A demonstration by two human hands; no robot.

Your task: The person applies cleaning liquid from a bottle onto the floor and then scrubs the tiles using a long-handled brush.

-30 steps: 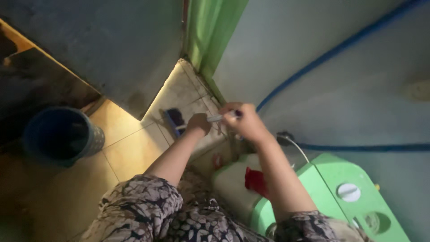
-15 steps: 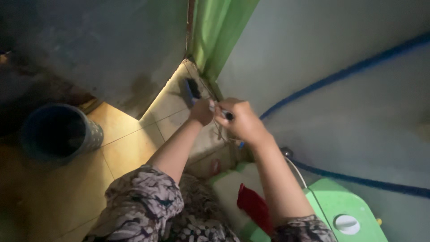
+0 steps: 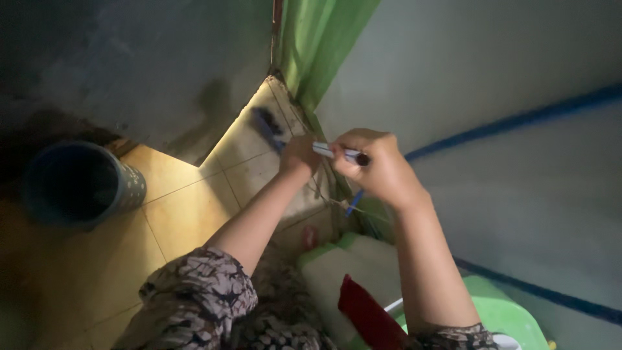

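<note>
Both hands, raised over tiled floor corner. Right hand (image 3: 379,170) fingers curled tight round slim white brush handle with dark end (image 3: 340,153); left hand (image 3: 299,155) closed on its other end. Blue-backed brush head (image 3: 267,124) blurred, now higher and nearer green curtain (image 3: 317,45) than half-second ago: scrubbing stroke carries toward wall. Blue bucket (image 3: 81,185) well apart, left.

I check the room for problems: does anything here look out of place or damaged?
A blue brush lies loose on the tiled floor near the corner, and the wall above it carries dark stains. The left hand and right hand hold a thin handle.
</note>
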